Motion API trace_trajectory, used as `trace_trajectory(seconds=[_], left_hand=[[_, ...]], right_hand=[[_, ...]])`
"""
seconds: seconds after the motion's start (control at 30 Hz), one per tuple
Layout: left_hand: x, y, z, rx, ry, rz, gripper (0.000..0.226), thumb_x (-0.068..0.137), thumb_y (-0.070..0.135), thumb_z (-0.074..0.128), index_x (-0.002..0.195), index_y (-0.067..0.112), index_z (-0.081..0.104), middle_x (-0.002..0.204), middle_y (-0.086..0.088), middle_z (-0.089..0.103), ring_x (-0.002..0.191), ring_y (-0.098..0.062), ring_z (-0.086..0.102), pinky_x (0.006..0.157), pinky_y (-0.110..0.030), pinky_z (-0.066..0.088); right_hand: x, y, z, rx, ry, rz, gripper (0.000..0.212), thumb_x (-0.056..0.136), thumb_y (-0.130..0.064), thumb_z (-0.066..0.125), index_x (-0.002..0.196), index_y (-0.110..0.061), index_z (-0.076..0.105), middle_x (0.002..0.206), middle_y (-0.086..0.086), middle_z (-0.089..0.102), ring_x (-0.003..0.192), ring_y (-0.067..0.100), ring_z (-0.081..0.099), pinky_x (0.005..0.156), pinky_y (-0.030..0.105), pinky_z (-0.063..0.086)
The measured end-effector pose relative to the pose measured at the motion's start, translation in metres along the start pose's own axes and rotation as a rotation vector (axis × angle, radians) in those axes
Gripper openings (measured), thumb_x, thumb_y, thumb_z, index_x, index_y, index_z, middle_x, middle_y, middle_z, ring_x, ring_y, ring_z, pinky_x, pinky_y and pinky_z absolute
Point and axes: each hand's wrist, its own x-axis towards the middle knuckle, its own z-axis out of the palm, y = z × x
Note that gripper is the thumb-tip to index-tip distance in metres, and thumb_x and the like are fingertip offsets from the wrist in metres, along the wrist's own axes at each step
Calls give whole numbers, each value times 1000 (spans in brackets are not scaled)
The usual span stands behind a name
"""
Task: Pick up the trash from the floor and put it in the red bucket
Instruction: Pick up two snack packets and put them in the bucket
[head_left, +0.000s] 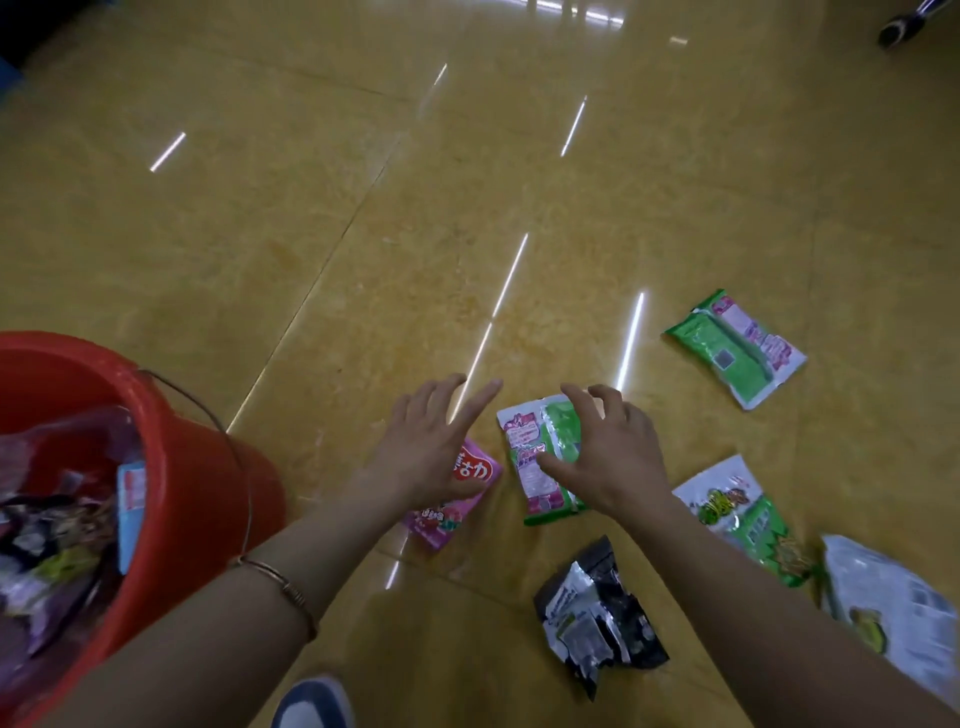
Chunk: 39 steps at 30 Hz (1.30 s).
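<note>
Left hand: released, fingers straight and spread, palm down over the upper end of the pink packet; it grasps nothing.
Right hand: released, fingers spread and slightly bent, above the right half of the green packet; the thumb lies across the packet's face, and whether it touches cannot be told.
Bucket: red, on the floor left of both hands, with its wire handle down against the near rim.
Bucket contents: a heap of crumpled wrappers, a light blue one standing against the inner wall.
Pink packet: flat on the floor, between the bucket and the green packet, just beside the latter.
Green packet: flat on the floor, green and pink-white, directly under the right hand.
Far packet: green with a pink-white panel, flat on the floor beyond and right of the right hand, well apart from it.
Right packet: white and green, on the floor just right of the right wrist.
Black packet: crumpled, on the floor between the two forearms.
White packet: on the floor beside the right packet's lower end, partly behind the right forearm.
Bracelet: thin, on the left wrist.
Shoe: toe showing below the left forearm.
</note>
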Motion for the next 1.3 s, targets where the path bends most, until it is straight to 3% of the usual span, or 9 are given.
trace_trajectory(seconds=[0.2,0.4,0.6,0.8,1.0,1.2,1.3], left_hand=[[16,-19,60,1,-57,-61,118,68,70,63,141,43,-26,156,-5,-6,142,-34,8,110,-55,26],[31,-20,75,-92,-109,-170,126,59,76,66,140,45,-25,156,-4,-9,141,-35,10,102,-62,32],[32,-13,96,-123,-250,-261,131,55,71,73,140,46,-23,156,-4,-12,140,-38,8,100,-67,30],[34,-13,112,-73,-322,-279,132,55,70,74,140,47,-24,154,-7,-3,133,-36,22,91,-56,45],[41,-11,109,-62,-325,-226,116,66,54,76,146,43,-7,151,-9,6,128,-36,32,90,-51,47],[39,-19,112,-38,-325,-212,116,66,55,76,145,43,-7,152,-8,3,129,-35,30,91,-52,48],[37,-22,112,-59,-322,-218,114,66,53,77,146,42,-5,152,-10,3,130,-35,30,93,-53,47]], right_hand=[[34,12,53,-70,26,-95,83,78,-65,56,147,-33,21,151,3,24,137,32,26,115,45,20],[65,18,61,-150,41,-171,87,76,-65,59,147,-34,20,153,5,22,138,34,23,115,46,17],[52,11,81,-157,-84,-112,94,74,-71,57,148,-36,12,156,5,9,140,38,15,115,52,13],[53,23,93,-213,-166,-73,99,74,-75,53,149,-40,-2,158,3,-9,143,41,-1,114,60,3],[62,31,98,-162,-233,32,107,70,-77,57,146,-45,-12,157,2,-22,143,44,-11,109,68,4],[66,25,113,-99,-340,121,124,59,-80,63,141,-48,-24,152,2,-36,141,45,-15,106,72,10],[71,18,115,-53,-374,139,127,59,-77,67,140,-48,-26,151,3,-37,143,44,-11,106,70,20]])
